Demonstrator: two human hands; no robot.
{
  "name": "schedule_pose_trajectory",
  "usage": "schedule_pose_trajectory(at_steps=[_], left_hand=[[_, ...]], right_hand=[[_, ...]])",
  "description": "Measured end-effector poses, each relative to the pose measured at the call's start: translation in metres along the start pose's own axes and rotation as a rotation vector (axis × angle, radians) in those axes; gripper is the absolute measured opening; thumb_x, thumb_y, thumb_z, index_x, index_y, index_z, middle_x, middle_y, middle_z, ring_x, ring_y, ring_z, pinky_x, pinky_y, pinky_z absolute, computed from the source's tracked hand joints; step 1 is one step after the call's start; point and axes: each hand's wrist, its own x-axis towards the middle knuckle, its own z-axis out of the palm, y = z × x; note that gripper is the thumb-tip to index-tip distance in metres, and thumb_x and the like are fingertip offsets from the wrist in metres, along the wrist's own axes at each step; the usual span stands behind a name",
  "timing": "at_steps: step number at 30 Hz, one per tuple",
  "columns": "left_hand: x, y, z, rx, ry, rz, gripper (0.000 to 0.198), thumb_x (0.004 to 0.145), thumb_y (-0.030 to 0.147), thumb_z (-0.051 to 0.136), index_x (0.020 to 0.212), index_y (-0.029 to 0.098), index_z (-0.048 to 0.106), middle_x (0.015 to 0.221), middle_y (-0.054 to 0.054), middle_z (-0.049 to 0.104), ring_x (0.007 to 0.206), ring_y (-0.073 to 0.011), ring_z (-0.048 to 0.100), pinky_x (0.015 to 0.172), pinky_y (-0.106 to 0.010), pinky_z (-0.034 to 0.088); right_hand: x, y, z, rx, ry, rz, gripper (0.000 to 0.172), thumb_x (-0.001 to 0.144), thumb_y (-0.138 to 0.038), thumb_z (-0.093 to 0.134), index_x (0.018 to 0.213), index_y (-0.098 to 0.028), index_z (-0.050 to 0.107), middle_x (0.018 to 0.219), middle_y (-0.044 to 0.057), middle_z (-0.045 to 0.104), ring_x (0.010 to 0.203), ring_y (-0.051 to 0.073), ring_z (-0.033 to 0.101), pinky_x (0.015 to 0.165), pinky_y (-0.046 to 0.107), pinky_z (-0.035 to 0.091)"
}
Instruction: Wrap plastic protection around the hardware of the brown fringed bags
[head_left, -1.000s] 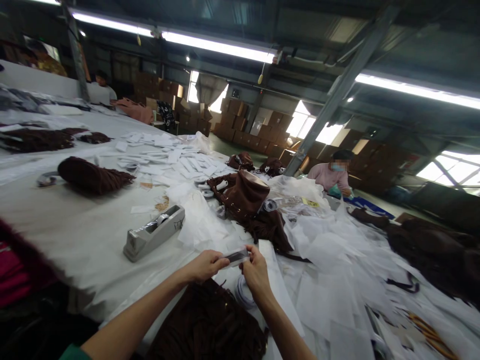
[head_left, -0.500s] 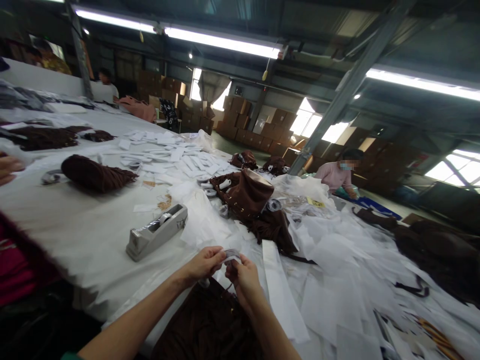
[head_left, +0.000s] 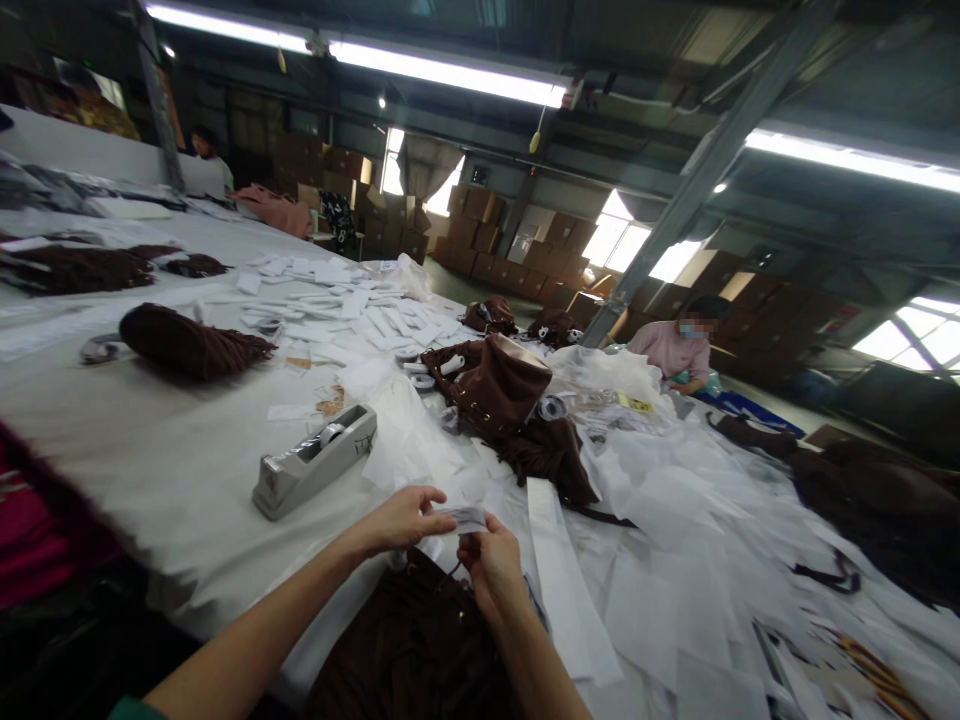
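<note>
A thin, whitish-grey curled strip [head_left: 469, 518] is pinched in my right hand [head_left: 496, 568], its fingers closed round the near end. My left hand [head_left: 409, 520] is at the strip's other end, thumb and forefinger parted, the thumb against or just beside the strip. What the strip is made of I cannot make out. Below both hands lies a dark brown fringed bag [head_left: 409, 640] with small gold eyelets, partly covered by my right forearm. A grey tape dispenser [head_left: 315, 462] stands to the left of my hands.
Another brown bag [head_left: 499, 385] lies ahead on white sheets, and a brown fringed bundle [head_left: 187, 343] lies left. White packets [head_left: 360, 305] spread farther back. Thin white sheets [head_left: 690, 560] cover the right side. A co-worker in pink [head_left: 671, 350] sits beyond the table.
My left thumb and forefinger have parted from their pinch, and more of the strip shows. A hand at the far left edge is out of view now.
</note>
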Motion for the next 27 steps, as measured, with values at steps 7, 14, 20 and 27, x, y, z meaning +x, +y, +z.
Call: schedule_pose_trajectory(at_steps=[7,14,20,27], left_hand=[[-0.002,0.017,-0.003,0.218,-0.279,-0.014,0.042,0.077,0.054,0.05,0.064,0.015,0.059,0.051,0.003,0.049,0.043,-0.01,0.041,0.043,-0.021,0.029],[-0.003,0.015,0.003,0.187,-0.148,0.064,0.032,0.076,0.047,0.052,0.068,0.017,0.054,0.055,0.005,0.047,0.049,-0.0099,0.041,0.047,-0.02,0.029],[-0.006,0.01,0.002,0.314,-0.195,0.001,0.039,0.079,0.051,0.047,0.065,0.016,0.056,0.051,0.003,0.052,0.046,-0.0113,0.045,0.045,-0.022,0.03],[-0.005,0.009,0.007,0.018,-0.249,0.067,0.035,0.081,0.047,0.049,0.07,0.015,0.054,0.051,0.006,0.045,0.043,-0.0069,0.035,0.043,-0.02,0.025]], right_hand=[[-0.004,-0.009,-0.005,-0.09,-0.012,-0.073,0.034,0.049,-0.013,0.05,0.081,-0.015,0.063,0.045,-0.007,0.049,0.04,0.005,0.037,0.042,0.017,0.027],[-0.007,-0.013,-0.006,-0.11,-0.03,-0.061,0.035,0.05,-0.015,0.051,0.082,-0.014,0.064,0.047,-0.006,0.051,0.042,0.006,0.04,0.044,0.019,0.031],[-0.006,-0.006,-0.008,-0.162,-0.004,-0.067,0.032,0.052,-0.016,0.054,0.083,-0.014,0.064,0.047,-0.005,0.053,0.042,0.006,0.04,0.043,0.018,0.031],[-0.007,-0.009,-0.006,-0.125,-0.044,-0.078,0.032,0.052,-0.015,0.054,0.082,-0.014,0.065,0.047,-0.005,0.054,0.041,0.006,0.041,0.043,0.018,0.031]])
